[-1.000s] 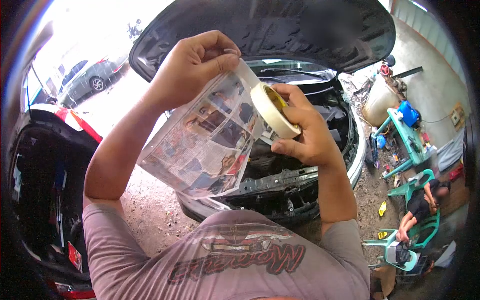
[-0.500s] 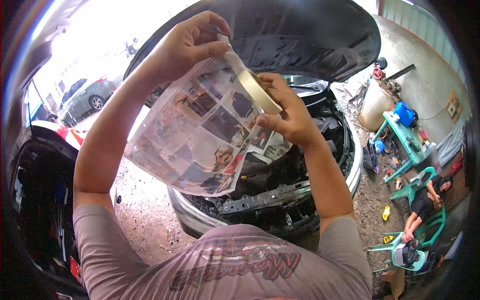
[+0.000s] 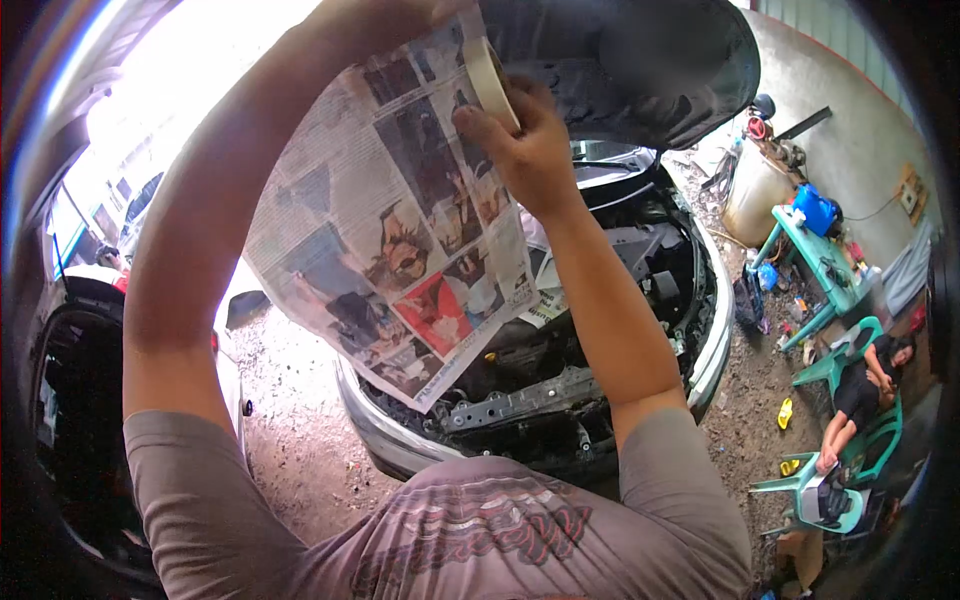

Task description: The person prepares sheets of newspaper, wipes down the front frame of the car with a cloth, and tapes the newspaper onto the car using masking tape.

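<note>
A sheet of newspaper (image 3: 385, 215) hangs in front of me, its printed pictures showing and its lower corner over the car's front end. Along its upper right edge runs pale masking tape (image 3: 490, 85), still on its roll. My right hand (image 3: 530, 150) is closed around that roll, thumb on the near side. High at the top edge of the view, my left hand (image 3: 435, 12) grips the newspaper's upper edge with the tape end; its fingers are partly cut off and in shadow.
Beneath the raised hood (image 3: 640, 75) lies the open engine bay (image 3: 560, 375), with more newspaper (image 3: 548, 300) inside. A green table (image 3: 825, 265) and a seated person (image 3: 865, 385) with green chairs are at the right. Another car (image 3: 85, 400) stands at the left.
Both hands have risen, carrying the newspaper and tape roll upward. My left hand has moved to the top edge of the view, and the sheet now hangs turned more toward me.
</note>
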`<state>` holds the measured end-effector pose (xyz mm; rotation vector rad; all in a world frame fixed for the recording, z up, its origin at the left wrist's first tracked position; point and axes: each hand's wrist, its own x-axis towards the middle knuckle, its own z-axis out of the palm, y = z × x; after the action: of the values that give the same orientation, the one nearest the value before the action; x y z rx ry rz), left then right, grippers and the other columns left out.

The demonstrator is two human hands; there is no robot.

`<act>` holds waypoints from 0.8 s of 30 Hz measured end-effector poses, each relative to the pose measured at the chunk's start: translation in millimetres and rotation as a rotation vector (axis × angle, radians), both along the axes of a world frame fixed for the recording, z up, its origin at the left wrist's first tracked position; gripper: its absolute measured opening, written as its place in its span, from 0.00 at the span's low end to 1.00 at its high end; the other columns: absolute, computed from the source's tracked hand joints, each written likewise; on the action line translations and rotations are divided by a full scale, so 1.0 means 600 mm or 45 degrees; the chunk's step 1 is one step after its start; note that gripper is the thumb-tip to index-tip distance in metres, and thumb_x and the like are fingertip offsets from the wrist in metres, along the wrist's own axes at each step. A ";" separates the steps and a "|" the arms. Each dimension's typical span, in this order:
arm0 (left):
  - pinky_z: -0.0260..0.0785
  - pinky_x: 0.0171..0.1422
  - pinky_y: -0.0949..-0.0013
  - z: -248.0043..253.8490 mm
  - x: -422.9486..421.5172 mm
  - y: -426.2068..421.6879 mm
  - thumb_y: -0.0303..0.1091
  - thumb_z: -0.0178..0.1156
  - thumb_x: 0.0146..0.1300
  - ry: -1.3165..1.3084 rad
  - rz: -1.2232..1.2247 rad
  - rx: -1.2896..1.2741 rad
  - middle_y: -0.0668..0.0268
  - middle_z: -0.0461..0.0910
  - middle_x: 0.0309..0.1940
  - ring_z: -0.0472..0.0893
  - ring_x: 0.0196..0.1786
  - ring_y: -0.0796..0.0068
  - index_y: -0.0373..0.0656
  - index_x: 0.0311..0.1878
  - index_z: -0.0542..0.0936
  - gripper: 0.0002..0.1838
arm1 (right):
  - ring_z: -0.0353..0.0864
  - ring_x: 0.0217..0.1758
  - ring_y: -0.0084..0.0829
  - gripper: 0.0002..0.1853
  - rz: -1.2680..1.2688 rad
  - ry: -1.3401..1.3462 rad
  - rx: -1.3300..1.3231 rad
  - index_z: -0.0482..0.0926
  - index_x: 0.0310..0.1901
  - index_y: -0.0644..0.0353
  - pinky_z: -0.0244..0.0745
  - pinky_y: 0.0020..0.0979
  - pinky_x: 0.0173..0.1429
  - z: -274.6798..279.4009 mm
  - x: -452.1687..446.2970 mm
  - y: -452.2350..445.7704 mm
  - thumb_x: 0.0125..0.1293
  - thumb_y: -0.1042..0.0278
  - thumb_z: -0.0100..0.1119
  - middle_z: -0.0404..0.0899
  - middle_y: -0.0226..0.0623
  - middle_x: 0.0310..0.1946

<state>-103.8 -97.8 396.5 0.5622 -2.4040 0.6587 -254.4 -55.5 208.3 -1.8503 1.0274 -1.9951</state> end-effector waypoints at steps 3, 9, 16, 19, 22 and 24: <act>0.79 0.57 0.50 -0.010 -0.002 0.016 0.42 0.54 0.82 -0.001 0.314 0.085 0.51 0.86 0.45 0.88 0.50 0.50 0.41 0.57 0.78 0.15 | 0.82 0.59 0.35 0.30 -0.087 0.016 -0.045 0.89 0.54 0.65 0.76 0.34 0.63 0.001 0.009 -0.019 0.67 0.42 0.77 0.77 0.42 0.60; 0.81 0.54 0.50 -0.051 -0.033 0.040 0.48 0.51 0.83 0.033 0.587 -0.120 0.51 0.87 0.38 0.89 0.45 0.49 0.41 0.50 0.82 0.19 | 0.83 0.41 0.28 0.28 0.142 -0.091 -0.062 0.90 0.45 0.65 0.77 0.32 0.51 0.003 -0.002 -0.048 0.67 0.41 0.77 0.83 0.36 0.38; 0.82 0.48 0.56 -0.050 -0.035 -0.029 0.41 0.57 0.80 0.474 0.019 0.356 0.54 0.86 0.38 0.89 0.41 0.54 0.42 0.47 0.80 0.12 | 0.83 0.43 0.30 0.33 0.052 -0.071 -0.037 0.90 0.45 0.66 0.76 0.32 0.51 -0.009 -0.013 -0.054 0.64 0.35 0.77 0.82 0.38 0.39; 0.82 0.45 0.59 -0.049 -0.029 -0.061 0.37 0.60 0.77 0.505 -0.137 0.237 0.56 0.84 0.39 0.88 0.39 0.56 0.43 0.45 0.80 0.08 | 0.83 0.47 0.33 0.36 0.044 -0.113 -0.075 0.89 0.48 0.68 0.77 0.34 0.53 -0.011 -0.014 -0.053 0.64 0.33 0.76 0.82 0.42 0.46; 0.82 0.43 0.62 -0.060 -0.019 -0.084 0.33 0.65 0.69 0.178 -0.050 -0.691 0.60 0.82 0.39 0.86 0.38 0.59 0.44 0.42 0.83 0.04 | 0.83 0.48 0.35 0.36 0.042 -0.108 -0.127 0.89 0.48 0.68 0.77 0.34 0.55 -0.012 -0.018 -0.057 0.64 0.33 0.76 0.82 0.43 0.48; 0.82 0.42 0.63 -0.064 -0.014 -0.090 0.30 0.68 0.64 0.161 0.005 -0.838 0.63 0.82 0.39 0.85 0.38 0.61 0.45 0.42 0.85 0.05 | 0.83 0.48 0.35 0.36 0.034 -0.098 -0.160 0.89 0.48 0.68 0.77 0.34 0.56 -0.014 -0.025 -0.058 0.65 0.33 0.76 0.83 0.43 0.48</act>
<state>-112.3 -151.6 358.3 0.3109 -1.9065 1.2962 -269.2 -90.3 200.1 -1.8215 0.8700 -2.1420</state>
